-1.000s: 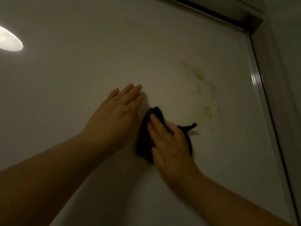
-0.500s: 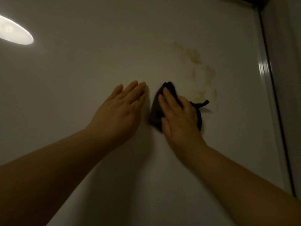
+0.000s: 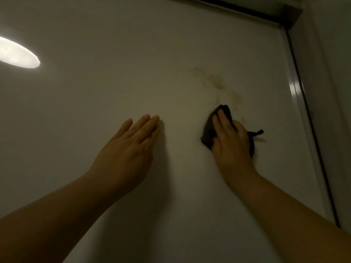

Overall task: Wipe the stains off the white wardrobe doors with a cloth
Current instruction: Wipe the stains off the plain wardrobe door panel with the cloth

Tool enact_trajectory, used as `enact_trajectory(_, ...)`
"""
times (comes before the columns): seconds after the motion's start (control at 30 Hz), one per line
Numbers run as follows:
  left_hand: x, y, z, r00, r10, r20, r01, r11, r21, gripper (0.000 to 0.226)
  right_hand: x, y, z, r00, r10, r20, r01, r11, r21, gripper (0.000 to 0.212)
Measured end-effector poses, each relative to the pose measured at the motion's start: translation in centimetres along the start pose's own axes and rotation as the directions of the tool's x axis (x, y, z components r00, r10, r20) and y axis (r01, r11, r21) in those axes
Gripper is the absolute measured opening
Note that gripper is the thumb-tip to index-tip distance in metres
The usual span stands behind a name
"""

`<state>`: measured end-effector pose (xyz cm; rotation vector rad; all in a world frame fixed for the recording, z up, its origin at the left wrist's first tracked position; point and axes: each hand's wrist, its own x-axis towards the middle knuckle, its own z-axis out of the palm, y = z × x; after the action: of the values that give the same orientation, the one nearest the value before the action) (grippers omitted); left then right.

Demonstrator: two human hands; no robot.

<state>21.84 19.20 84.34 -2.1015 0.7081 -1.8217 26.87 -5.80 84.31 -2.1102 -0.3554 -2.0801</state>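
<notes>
Across nearly the whole view we are facing the white wardrobe door (image 3: pixel 114 44), its pale panel lying dim and shadowed. Along its edge, running from 1 o'clock down to 4 o'clock, a silvery metal strip (image 3: pixel 295 88) is catching a glint, and a dark top track (image 3: pixel 266 13) is crossing the corner at 1 o'clock. Our left forearm (image 3: pixel 57 215) is reaching up from 7 o'clock and our right forearm (image 3: pixel 284 215) from 5 o'clock. We are laying our left hand (image 3: pixel 129 149) flat on the panel just off centre toward 8 o'clock, fingers straight and close together, holding nothing. Our right hand (image 3: pixel 231 147) is sitting at 3 o'clock of the left one, well apart from it, and we are pressing its fingers, stretched out rather than closed into a fist, onto the dark cloth (image 3: pixel 208 130), pinning it against the door. A bright oval glare (image 3: pixel 17 54) is shining on the panel at 9 o'clock. The cloth is lying bunched under our palm, showing past the hand toward 10 o'clock, while its thin tail (image 3: pixel 258 132) is poking out at 3 o'clock. Yellowish-brown stains (image 3: pixel 218 82) are smudging the panel at 12 o'clock of the cloth, the lowest smears lying just beside its upper tip.
</notes>
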Motion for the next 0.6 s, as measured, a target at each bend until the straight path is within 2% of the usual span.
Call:
enact_trajectory(0.03, 0.3, 0.2, 0.1, 1.0, 0.0, -0.009, 0.0, 1.0, 0.004, 0.056, 0.2, -1.5, 0.2, 1.0, -0.025, 0.012, 0.025, 1.0, -0.001, 0.057)
enact_trajectory(0.13, 1.2, 0.9, 0.5, 0.999, 0.0, -0.033, 0.0, 1.0, 0.005, 0.054, -3.4, -3.9, 0.3, 0.949, -0.286, 0.136, 0.286, 0.958, 0.016, 0.057)
enact_trajectory(0.23, 1.8, 1.1, 0.5, 0.999, 0.015, -0.046, -0.015, 1.0, 0.012, 0.054, -6.7, -0.8, -0.7, 0.89, -0.425, 0.166, 0.419, 0.905, 0.072, 0.049)
enact_trajectory(0.3, 1.9, 1.1, 0.6, 0.999, 0.03, -0.034, -0.03, 0.999, 0.021, 0.055, -6.0, 2.6, -1.1, 0.918, -0.374, 0.13, 0.372, 0.927, 0.046, 0.046)
enact_trajectory(0.4, 2.0, 0.9, 0.9, 0.999, 0.035, -0.016, -0.035, 0.999, 0.016, 0.056, -2.1, 5.4, -1.1, 0.994, -0.094, 0.051, 0.095, 0.995, -0.016, 0.049)
enact_trajectory(0.5, 2.6, 0.7, 1.3, 1.0, 0.028, -0.013, -0.028, 0.999, 0.025, 0.057, 2.9, 3.6, -0.4, 0.994, 0.113, -0.002, -0.113, 0.993, -0.015, 0.049)
enact_trajectory(0.6, 3.4, 0.8, 1.6, 0.999, 0.024, -0.036, -0.023, 1.0, 0.018, 0.058, 5.5, -0.1, 0.6, 0.997, 0.059, -0.054, -0.062, 0.996, -0.058, 0.05)
